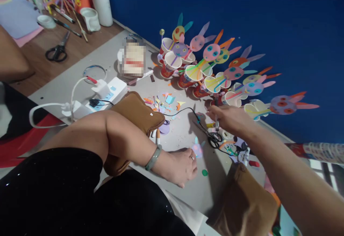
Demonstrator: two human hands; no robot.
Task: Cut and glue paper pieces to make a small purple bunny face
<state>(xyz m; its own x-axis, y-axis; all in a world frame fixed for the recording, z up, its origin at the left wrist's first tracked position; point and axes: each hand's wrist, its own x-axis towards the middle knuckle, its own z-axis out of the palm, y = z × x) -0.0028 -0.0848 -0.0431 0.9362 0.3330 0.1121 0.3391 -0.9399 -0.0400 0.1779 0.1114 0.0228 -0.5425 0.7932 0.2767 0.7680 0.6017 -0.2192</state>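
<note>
My left hand (177, 166), with a jade bangle and a ring, is palm down on the grey tabletop, fingers curled under; what they hold, if anything, is hidden. A pink paper rabbit face (197, 150) lies against its fingers. My right hand (228, 118) reaches to the row of cups, its fingers closed; a small shiny piece shows below them, too blurred to name. Behind it stand red and white paper cups (189, 76) with straw-necked paper rabbit heads (211, 52). Black-handled scissors (215, 139) lie below my right hand.
Paper scraps (168, 101) litter the table middle. A white power strip (107, 92) with cables stands left, beside a brown cushion (134, 110). Another brown cushion (244, 200) is at the front right. Stacked cups (322, 152) lie right. A blue wall (228, 3) bounds the back.
</note>
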